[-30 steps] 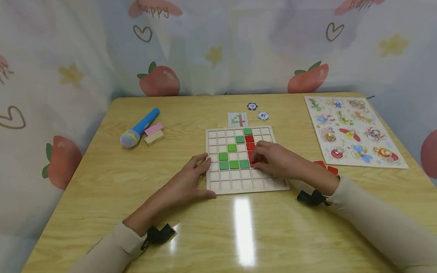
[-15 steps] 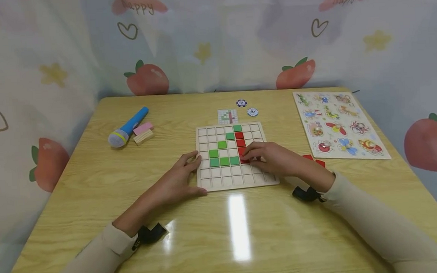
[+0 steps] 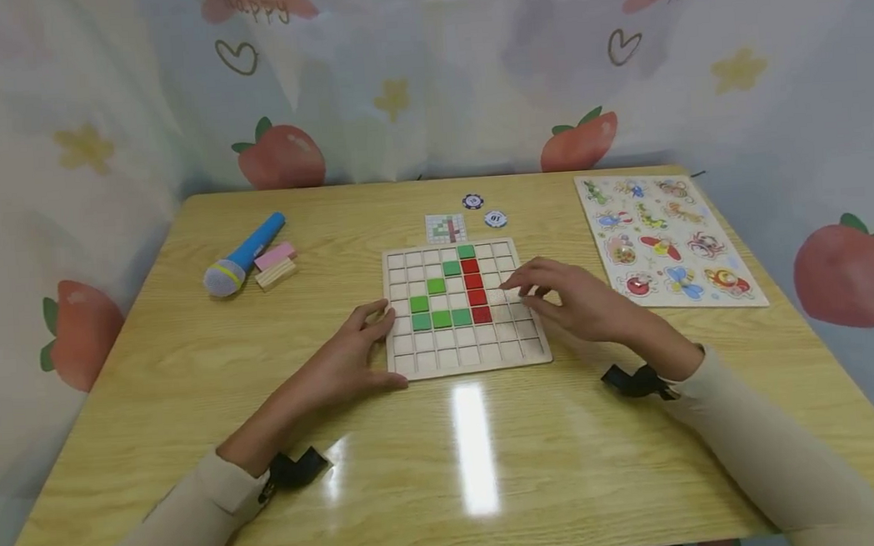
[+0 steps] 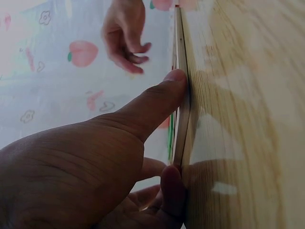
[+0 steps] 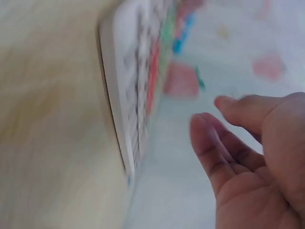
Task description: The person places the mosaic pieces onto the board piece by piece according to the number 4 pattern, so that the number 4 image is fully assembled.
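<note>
A pale wooden grid board (image 3: 426,361) lies on the table in the head view. Green tiles (image 3: 436,286) form a diagonal and a row in its cells, and a column of red tiles (image 3: 473,281) stands beside them. My left hand (image 3: 344,355) rests at the board's near left corner, thumb along the front edge and fingertips against the left edge. In the left wrist view the thumb (image 4: 157,102) lies straight on the board's edge. Over the board's right side hovers my right hand (image 3: 577,298), fingers loosely bent, holding nothing; the right wrist view shows a gap between thumb and fingers.
Behind the board lie a small pattern card (image 3: 445,228) and two poker chips (image 3: 495,219). A blue toy microphone (image 3: 244,255) and pink and wood-coloured blocks (image 3: 276,274) are at left. An insect puzzle board (image 3: 674,283) lies at right.
My right hand has let go at the lowest red tile and moved right, off the red column, which shows fully now. The left hand stays at the board's corner. The head view has shifted.
</note>
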Action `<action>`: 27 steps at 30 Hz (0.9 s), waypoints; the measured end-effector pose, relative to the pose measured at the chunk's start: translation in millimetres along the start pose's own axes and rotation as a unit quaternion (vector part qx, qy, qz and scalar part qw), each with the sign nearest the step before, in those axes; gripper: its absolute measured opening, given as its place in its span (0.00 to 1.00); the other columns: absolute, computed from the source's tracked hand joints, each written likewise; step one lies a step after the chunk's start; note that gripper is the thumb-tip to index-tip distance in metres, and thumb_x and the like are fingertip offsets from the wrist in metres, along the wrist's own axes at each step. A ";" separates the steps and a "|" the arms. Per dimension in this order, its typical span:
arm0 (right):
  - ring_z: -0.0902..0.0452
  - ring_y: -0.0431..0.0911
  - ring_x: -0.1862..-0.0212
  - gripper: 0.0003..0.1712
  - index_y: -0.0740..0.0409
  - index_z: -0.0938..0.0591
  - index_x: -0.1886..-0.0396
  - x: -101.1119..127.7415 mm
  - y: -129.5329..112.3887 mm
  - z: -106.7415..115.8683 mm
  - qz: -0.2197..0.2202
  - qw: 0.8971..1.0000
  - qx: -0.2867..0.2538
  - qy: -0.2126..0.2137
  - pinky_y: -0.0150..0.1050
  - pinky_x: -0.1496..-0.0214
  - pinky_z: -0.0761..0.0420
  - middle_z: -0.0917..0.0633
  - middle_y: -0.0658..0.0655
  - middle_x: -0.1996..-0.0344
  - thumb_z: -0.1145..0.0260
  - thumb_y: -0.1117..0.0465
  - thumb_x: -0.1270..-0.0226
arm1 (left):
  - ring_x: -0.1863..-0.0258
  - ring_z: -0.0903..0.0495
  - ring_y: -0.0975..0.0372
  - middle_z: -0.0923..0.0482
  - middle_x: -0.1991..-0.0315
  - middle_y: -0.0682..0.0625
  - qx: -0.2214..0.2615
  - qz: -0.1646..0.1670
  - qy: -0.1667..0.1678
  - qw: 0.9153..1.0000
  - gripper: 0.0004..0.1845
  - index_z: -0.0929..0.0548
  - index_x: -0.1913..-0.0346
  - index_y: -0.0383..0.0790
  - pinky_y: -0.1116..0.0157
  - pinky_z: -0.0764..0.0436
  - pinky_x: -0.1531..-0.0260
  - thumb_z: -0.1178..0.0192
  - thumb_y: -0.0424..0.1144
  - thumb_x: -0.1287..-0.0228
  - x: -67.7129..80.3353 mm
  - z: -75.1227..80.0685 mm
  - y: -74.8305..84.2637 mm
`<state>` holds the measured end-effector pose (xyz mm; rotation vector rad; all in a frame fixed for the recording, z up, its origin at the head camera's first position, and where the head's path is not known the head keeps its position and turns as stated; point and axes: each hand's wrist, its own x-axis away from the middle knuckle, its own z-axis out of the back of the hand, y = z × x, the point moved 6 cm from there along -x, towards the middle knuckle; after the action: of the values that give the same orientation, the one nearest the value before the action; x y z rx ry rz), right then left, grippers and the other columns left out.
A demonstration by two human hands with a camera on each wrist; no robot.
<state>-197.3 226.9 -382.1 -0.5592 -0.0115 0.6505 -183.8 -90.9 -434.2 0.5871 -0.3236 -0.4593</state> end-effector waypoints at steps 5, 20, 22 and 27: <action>0.18 0.37 0.57 0.16 0.50 0.13 0.42 50.2 32.8 35.8 -0.052 0.992 0.011 0.114 0.24 0.54 0.21 0.12 0.52 0.51 0.35 0.69 0.22 | 0.15 0.44 0.41 0.54 0.12 0.43 -0.006 -0.001 -0.002 1.000 0.60 0.44 0.15 0.39 0.42 0.29 0.24 0.20 0.56 0.42 6.0 0.2 -2.0; 0.30 0.38 0.59 0.20 0.48 0.16 0.36 101.6 85.1 17.6 -0.140 0.989 0.017 0.042 0.32 0.58 0.26 0.20 0.53 0.51 0.33 0.66 0.23 | 0.15 0.45 0.41 0.54 0.12 0.44 -0.003 -0.007 0.000 1.000 0.60 0.44 0.14 0.39 0.41 0.30 0.24 0.20 0.57 0.41 3.3 3.3 -3.9; 0.31 0.40 0.59 0.19 0.49 0.15 0.37 101.7 84.6 18.2 -0.142 0.988 0.023 0.047 0.32 0.58 0.27 0.20 0.54 0.50 0.34 0.68 0.23 | 0.14 0.45 0.42 0.55 0.12 0.45 -0.002 -0.006 0.000 1.000 0.60 0.44 0.14 0.40 0.42 0.30 0.23 0.20 0.57 0.41 2.2 2.7 -3.3; 0.33 0.43 0.60 0.16 0.53 0.15 0.41 100.3 81.1 19.3 -0.147 0.987 0.031 0.051 0.33 0.59 0.29 0.21 0.57 0.50 0.35 0.69 0.23 | 0.14 0.45 0.43 0.55 0.12 0.45 0.004 -0.009 -0.003 1.000 0.61 0.45 0.14 0.40 0.42 0.30 0.24 0.20 0.57 0.41 0.0 0.7 -1.4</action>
<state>-166.8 347.2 -422.1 -0.5176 0.0218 0.3333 -184.5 -92.2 -434.5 0.5974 -0.3258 -0.4764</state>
